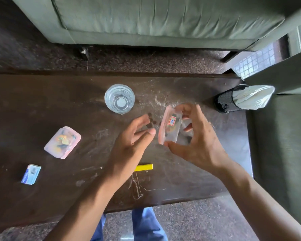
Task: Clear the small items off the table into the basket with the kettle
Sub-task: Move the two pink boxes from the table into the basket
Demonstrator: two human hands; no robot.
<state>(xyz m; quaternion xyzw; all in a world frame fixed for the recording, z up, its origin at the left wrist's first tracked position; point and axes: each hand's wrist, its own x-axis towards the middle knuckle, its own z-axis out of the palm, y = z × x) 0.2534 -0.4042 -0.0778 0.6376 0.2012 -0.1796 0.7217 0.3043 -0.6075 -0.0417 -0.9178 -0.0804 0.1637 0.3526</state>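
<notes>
My right hand (196, 136) grips a small clear plastic box with a pink lid (170, 126), tilted on edge above the dark wooden table (42, 105); small items show inside it. My left hand (134, 136) is open just left of the box, fingers spread over several brown coins (151, 121) lying on the table. A second pink-lidded box (63, 142) with colourful bits lies flat at the left. A small blue-and-white carton (31, 174) sits near the front left. A yellow stick (144, 167) lies partly under my left wrist. No basket or kettle is in view.
A glass of water (119, 98) stands mid-table at the back. A black mesh holder with white cloth (240, 100) sits at the right edge. A green sofa (163, 20) is beyond the table, a dark seat (281, 145) to the right. Loose threads (137, 186) lie near the front edge.
</notes>
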